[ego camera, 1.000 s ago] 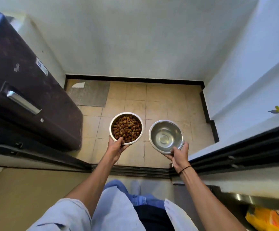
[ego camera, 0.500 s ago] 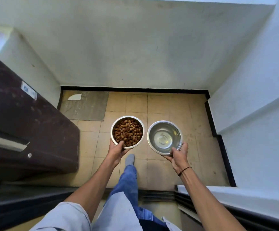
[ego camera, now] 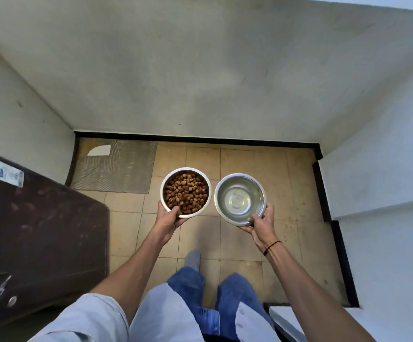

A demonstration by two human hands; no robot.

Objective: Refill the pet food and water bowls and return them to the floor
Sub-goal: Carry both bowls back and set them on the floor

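My left hand (ego camera: 168, 219) grips the near rim of a steel bowl (ego camera: 185, 192) filled with brown kibble, thumb over the edge. Beside it, my right hand (ego camera: 261, 223) grips the near rim of a second steel bowl (ego camera: 240, 199) that holds clear water. Both bowls are level, side by side with a small gap, held in the air above the beige tiled floor (ego camera: 249, 243).
A grey mat (ego camera: 119, 169) with a white scrap on it lies in the far left corner of the floor. A dark brown cabinet (ego camera: 32, 233) stands at the left. White walls with a black skirting close the nook ahead and at the right. My legs in jeans (ego camera: 200, 292) stand below.
I have stepped forward over the threshold into the tiled nook. The bowls stay in the same grip, now farther in above the floor; the cabinet has slid toward the lower left.
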